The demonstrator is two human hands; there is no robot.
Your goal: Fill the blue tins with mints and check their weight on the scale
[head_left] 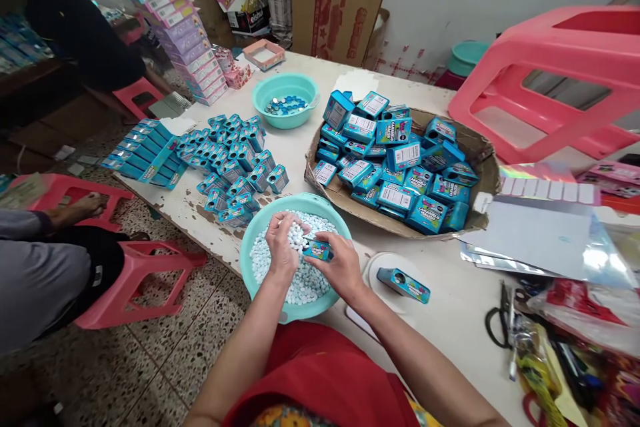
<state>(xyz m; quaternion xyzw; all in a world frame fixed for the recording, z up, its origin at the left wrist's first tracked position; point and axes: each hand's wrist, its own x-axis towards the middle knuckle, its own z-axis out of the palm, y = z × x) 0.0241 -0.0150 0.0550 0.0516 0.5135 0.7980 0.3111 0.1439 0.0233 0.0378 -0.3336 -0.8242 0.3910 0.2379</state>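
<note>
Over a teal basin (246, 267) of small white candies, my left hand (283, 243) is cupped round a heap of candies (297, 237). My right hand (343, 265) grips a small blue box (318, 250) between thumb and fingers, its end against the candies in my left hand. To the right, another blue box (404, 284) lies on a round white scale (374, 268). Behind the basin stand many small blue boxes (233, 170) with round holes in their tops.
A cardboard tray (493, 177) heaped with blue boxes sits right of centre. Farther back is a teal bowl (285, 119) of blue and silver discs. Scissors (500, 323) and bags lie at the right. Two people sit at the left near pink stools (143, 273). Another stool (545, 47) is upper right.
</note>
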